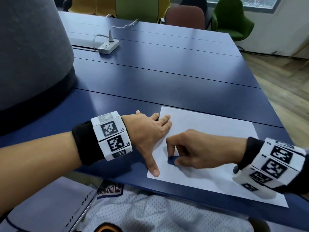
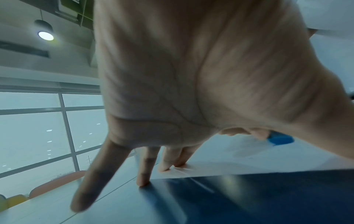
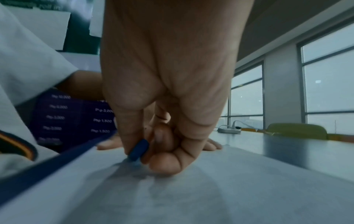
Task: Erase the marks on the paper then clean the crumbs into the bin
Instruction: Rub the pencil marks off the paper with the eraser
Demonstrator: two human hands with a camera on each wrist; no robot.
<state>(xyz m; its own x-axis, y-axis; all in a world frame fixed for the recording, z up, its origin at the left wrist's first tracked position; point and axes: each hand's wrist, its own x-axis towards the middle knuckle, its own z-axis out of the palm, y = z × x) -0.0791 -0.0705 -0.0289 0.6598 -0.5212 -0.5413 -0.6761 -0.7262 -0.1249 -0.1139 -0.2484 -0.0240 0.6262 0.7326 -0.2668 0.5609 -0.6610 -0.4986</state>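
Pinching a blue eraser (image 1: 170, 160) between thumb and curled fingers, the right hand (image 1: 197, 149) presses it down onto a white sheet of paper (image 1: 209, 131) near the sheet's left edge. The right wrist view shows the eraser (image 3: 139, 150) standing tilted, its lower end touching the paper (image 3: 191, 197) while the bent fingers crowd beside it. The left hand (image 1: 147, 131) lies flat and released, fingers straight and spread: the thumb points toward the person along the paper's left edge and rests on its near left corner, and the fingertips reach the far left corner. In the left wrist view, two fingertips (image 2: 164, 168) press on the paper (image 2: 249, 160), one touches the blue bench (image 2: 249, 197) just off its edge, and the little finger is lifted clear; the eraser (image 2: 280, 138) shows beyond the palm. The paper lies on the bench (image 1: 167, 81) close to its near edge. Any marks on the sheet are too faint to make out. Farther back on the bench sits a white power strip (image 1: 108, 46) with its cord, and coloured chairs (image 1: 232, 17) stand beyond the far edge.
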